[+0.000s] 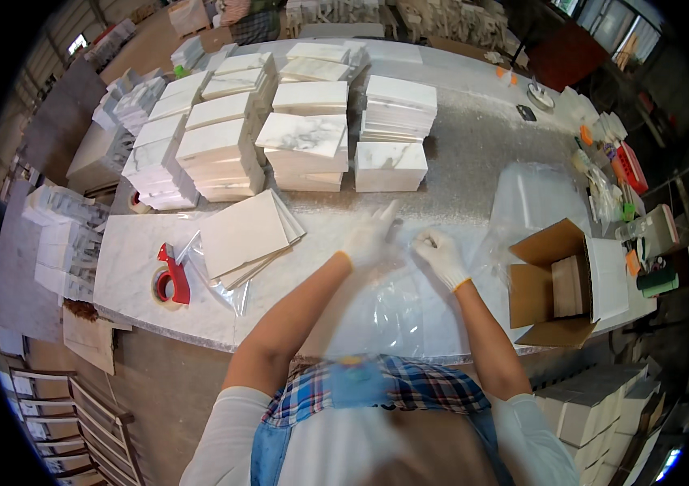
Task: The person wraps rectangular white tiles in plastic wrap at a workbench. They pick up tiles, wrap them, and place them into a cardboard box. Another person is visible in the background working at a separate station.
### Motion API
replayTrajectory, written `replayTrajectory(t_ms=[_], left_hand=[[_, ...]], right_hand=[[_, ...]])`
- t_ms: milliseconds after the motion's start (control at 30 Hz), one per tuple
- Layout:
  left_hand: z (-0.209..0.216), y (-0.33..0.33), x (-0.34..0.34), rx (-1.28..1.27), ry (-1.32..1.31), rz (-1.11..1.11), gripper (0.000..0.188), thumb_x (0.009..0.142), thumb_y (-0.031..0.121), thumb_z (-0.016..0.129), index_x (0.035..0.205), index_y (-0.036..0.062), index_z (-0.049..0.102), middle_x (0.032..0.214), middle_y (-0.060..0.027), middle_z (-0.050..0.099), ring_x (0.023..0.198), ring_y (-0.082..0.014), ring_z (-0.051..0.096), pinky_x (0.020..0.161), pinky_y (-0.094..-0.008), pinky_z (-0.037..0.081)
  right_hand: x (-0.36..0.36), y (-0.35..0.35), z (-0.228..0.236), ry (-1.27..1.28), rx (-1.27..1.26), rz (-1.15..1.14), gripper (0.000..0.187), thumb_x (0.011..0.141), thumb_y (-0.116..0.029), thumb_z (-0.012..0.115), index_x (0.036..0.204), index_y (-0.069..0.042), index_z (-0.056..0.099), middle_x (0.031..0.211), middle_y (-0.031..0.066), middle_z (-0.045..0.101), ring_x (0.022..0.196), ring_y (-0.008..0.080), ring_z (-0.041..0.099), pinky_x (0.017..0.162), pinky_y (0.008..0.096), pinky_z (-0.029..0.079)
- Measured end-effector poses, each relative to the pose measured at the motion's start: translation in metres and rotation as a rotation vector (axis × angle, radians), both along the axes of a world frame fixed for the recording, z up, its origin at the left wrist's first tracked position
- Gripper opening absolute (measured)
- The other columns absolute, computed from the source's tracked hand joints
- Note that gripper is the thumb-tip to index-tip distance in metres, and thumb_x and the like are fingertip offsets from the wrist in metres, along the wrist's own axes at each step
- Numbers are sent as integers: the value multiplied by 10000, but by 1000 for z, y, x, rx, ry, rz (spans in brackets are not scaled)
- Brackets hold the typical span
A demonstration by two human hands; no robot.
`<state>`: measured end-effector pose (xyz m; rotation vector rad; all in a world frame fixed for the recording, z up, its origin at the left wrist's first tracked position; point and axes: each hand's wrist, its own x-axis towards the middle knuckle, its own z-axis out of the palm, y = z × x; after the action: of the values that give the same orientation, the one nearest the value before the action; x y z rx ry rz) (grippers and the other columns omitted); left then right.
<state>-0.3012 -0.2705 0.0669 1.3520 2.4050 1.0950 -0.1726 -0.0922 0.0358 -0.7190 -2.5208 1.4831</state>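
A clear plastic bag lies on the white slab in front of me, its shine marking the creases. Over its far side is my left hand, in a white glove, with fingers stretched out and a little blurred. My right hand, gloved too, is closed with its fingertips together near the bag's far right side; what they hold, if anything, is hidden. Left of my hands, several flat pale tiles lie fanned on another clear sheet. A red tape dispenser with a clear roll rests beside them.
Stacks of white, grey-veined marble tiles stand across the far side of the table. To my right is an open cardboard box with tiles inside. Behind it lies clear plastic sheeting. Tools and a red basket line the right edge.
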Motion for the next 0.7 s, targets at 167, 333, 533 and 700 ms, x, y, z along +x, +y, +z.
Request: replayTrajectory(t_ms=[167,333,533,700], left_hand=[[29,19,-28,-162,-418,-241,325,787,204,841,1050,27,771,1074,-131,749,964,-209,709,868,-342,561],[34,7,-50,-168,-522,-271,49,808,107,817,819,61,801,771,-6,734,773,-90,664,711,-286,544],[27,-2,-52,-238,-293,-10,148,786,215,836,810,74,797,773,-77,755,735,-185,708,708,-344,559],[2,2,-29,-250,-7,243,171,853,202,679,886,62,772,879,-147,748,878,-281,734,827,-452,548]], right_hand=[[14,6,34,227,51,-19,188,943,-202,663,1082,-75,672,913,66,706,817,217,644,771,360,507],[17,10,30,56,-42,-80,222,956,-205,673,1141,-82,658,964,108,725,913,256,692,856,362,532],[16,11,22,130,149,-51,294,952,-209,677,1225,-106,643,1128,168,746,1069,309,716,924,390,540],[4,14,24,8,176,-2,362,932,-270,678,1266,-133,647,1151,168,744,1075,337,705,931,405,533]])
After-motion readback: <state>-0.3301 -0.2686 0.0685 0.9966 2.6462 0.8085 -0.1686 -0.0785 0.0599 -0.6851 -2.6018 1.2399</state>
